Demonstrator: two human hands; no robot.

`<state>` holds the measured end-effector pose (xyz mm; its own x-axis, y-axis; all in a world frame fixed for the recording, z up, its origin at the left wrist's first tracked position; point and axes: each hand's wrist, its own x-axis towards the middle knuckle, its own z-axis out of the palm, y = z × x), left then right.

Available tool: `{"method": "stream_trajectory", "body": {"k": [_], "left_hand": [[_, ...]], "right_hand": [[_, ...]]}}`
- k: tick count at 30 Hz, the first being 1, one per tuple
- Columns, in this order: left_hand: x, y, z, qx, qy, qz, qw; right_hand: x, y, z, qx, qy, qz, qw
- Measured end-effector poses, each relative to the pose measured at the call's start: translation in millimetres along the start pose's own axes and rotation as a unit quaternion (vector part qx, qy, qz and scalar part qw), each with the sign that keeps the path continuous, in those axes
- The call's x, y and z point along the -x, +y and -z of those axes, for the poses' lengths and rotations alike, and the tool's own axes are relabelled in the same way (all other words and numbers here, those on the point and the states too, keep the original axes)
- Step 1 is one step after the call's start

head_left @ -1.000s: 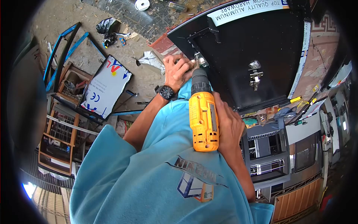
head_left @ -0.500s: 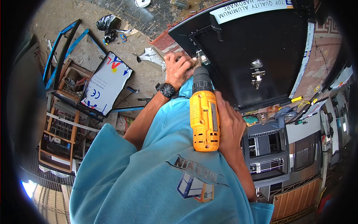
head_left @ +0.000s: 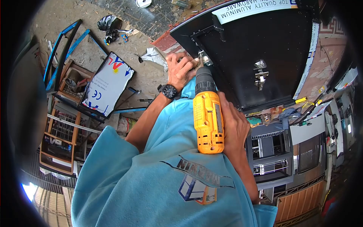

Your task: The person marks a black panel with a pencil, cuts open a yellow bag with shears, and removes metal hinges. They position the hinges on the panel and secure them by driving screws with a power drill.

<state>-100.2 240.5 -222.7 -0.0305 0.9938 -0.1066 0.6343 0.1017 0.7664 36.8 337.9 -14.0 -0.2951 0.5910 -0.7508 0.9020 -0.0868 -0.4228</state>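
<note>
drill (head_left: 207,117) gripped in right hand (head_left: 232,126), long axis pointing at bracket (head_left: 204,58) on black panel (head_left: 261,45); left hand (head_left: 181,70) closed beside tip, probably pinching screw.

1. A light blue shirt (head_left: 151,178) covers the torso, its short sleeve ending above the elbow of the left arm.
2. The shirt front bears a printed logo (head_left: 196,183): dark lettering (reads upside down from this view) above a blue and orange box-shaped emblem.
3. A black wristwatch (head_left: 168,92) with a round dark dial sits on the left wrist.
4. Both forearms are bare.
</note>
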Motion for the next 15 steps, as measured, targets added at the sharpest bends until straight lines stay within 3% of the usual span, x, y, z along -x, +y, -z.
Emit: {"method": "stream_trajectory", "body": {"k": [15], "left_hand": [[-2.3, 0.5, -0.1, 0.002, -0.012, 0.002, 1.0]], "right_hand": [[-5.1, -1.6, 4.0, 0.009, -0.027, -0.011, 1.0]]}}
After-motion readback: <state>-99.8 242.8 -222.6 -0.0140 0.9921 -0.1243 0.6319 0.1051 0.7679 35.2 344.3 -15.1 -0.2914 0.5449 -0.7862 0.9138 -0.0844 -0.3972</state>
